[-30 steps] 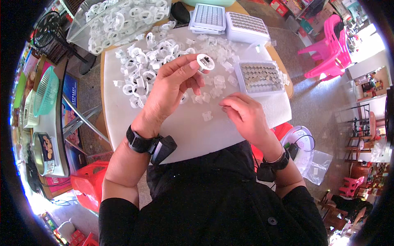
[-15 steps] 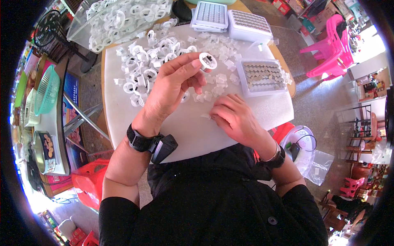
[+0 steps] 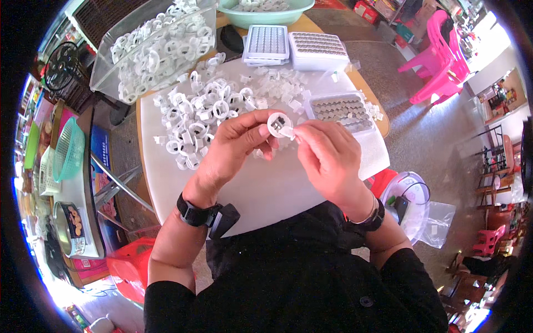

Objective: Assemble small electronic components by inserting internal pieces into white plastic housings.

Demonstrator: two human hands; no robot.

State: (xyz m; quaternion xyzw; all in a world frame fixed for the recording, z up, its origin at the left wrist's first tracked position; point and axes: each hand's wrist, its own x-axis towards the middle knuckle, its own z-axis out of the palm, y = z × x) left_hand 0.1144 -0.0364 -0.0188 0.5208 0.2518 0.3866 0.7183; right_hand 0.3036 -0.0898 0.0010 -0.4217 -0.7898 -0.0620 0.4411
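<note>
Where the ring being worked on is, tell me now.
In the head view, the ring is just above centre, pinched in the left hand over the table, with the right hand close on its right.

Pink chair [image 3: 442, 64], grey floor [image 3: 408, 150], bright light [image 3: 496, 41]

Your right hand [image 3: 333, 160] has left the tabletop [image 3: 252, 194]. Its clear piece [image 3: 288, 132] is now at the white ring's [image 3: 278, 124] four o'clock.
</note>
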